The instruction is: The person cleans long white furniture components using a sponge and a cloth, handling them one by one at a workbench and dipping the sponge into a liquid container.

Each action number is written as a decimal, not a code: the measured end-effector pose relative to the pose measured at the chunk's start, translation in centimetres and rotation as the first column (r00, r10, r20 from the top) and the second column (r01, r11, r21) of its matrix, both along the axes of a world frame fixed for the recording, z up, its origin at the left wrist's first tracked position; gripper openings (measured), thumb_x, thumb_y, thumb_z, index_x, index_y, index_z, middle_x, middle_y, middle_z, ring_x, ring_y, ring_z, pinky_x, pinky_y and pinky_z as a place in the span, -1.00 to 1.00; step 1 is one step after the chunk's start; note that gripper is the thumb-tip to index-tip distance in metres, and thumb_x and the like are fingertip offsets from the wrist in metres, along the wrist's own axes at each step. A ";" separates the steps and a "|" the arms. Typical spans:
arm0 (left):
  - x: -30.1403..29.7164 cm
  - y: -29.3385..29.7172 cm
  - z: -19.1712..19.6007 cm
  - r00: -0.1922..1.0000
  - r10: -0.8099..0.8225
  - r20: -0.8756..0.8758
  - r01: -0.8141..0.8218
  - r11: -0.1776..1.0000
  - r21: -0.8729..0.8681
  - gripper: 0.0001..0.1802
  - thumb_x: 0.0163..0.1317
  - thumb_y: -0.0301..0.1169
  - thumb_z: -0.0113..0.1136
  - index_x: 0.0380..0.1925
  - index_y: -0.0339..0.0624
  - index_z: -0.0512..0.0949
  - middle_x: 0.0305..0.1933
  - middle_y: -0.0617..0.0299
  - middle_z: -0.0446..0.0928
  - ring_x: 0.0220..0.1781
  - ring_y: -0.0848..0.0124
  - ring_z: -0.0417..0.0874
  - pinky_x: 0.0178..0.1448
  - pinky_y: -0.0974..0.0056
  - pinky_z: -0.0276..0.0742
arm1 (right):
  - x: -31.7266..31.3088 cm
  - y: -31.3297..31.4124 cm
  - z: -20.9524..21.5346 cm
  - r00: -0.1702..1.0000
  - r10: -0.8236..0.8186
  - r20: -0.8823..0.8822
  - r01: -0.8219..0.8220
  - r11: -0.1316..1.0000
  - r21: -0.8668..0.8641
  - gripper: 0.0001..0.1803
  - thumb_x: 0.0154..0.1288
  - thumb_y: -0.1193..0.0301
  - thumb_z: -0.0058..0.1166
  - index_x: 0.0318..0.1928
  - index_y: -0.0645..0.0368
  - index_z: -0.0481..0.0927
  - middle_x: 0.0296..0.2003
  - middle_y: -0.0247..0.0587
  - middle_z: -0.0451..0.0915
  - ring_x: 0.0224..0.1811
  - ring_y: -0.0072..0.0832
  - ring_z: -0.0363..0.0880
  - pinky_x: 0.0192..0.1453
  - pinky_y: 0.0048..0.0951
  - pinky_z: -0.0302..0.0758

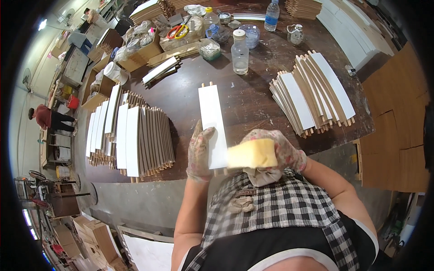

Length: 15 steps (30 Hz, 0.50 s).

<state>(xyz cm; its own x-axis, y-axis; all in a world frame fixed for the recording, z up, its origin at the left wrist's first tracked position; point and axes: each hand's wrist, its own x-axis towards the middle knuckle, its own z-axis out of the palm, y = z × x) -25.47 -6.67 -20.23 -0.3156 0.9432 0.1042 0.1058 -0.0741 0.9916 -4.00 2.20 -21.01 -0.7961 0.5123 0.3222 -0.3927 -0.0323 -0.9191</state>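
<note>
One smooth white rectangular panel (214, 115), with two pale wooden pegs (203, 85) at its far end, lies lengthwise away from the person, tilted slightly left, over the dark brown surface (253, 108). The floral-gloved left hand (199, 153) grips its left edge; the floral-gloved right hand (285, 149) clasps one yellow sponge-like block (253, 153) at its near right edge.

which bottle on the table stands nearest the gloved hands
The clear white-capped bottle; the clear yellow-capped bottle and the clear blue-labelled bottle both stand farther back.

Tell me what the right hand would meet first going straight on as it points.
Probably the white panel in the left hand, met by the yellow sponge in the right hand; depth is unclear: they may be touching.
</note>
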 end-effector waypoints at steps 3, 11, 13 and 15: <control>0.1 0.1 -0.4 0.995 0.009 -0.103 0.006 0.989 0.145 -0.57 0.44 -0.24 -0.32 -0.12 -0.35 0.47 0.03 -0.12 0.47 0.08 0.07 0.51 0.16 0.16 0.47 | -0.2 0.5 0.2 0.991 -0.033 -0.126 0.034 0.999 0.006 -0.29 0.13 0.00 0.15 0.15 0.25 0.38 -0.04 -0.08 0.53 -0.04 -0.33 0.57 0.04 -0.37 0.58; 1.5 1.2 2.7 0.748 -0.027 0.663 0.051 0.999 -0.017 -0.48 0.22 -0.34 0.00 0.16 -0.38 0.27 -0.20 0.12 0.54 -0.25 0.40 0.62 -0.21 0.35 0.61 | 2.1 0.6 0.8 0.974 -0.212 0.085 0.157 0.892 0.424 -0.29 0.00 0.18 0.31 0.13 0.25 0.38 -0.08 -0.10 0.53 -0.06 -0.33 0.57 0.05 -0.35 0.56; 2.4 1.6 3.3 0.734 -0.037 0.678 0.046 0.999 0.005 -0.48 0.22 -0.36 0.00 0.16 -0.37 0.26 -0.23 0.12 0.54 -0.26 0.39 0.63 -0.21 0.37 0.61 | 2.5 0.0 -2.0 0.994 -0.109 0.024 0.110 0.990 -0.085 -0.32 0.05 0.21 0.29 0.15 0.23 0.38 -0.02 -0.09 0.52 -0.03 -0.36 0.57 0.05 -0.36 0.57; 3.1 1.9 3.9 0.746 -0.002 0.666 0.004 1.000 -0.001 -0.48 0.22 -0.37 0.00 0.16 -0.37 0.26 -0.25 0.13 0.55 -0.27 0.39 0.62 -0.21 0.37 0.61 | 1.4 0.2 -2.1 0.985 -0.172 -0.033 0.174 0.982 0.073 -0.32 0.05 0.22 0.29 0.16 0.23 0.38 0.02 -0.09 0.50 -0.03 -0.38 0.58 0.04 -0.36 0.58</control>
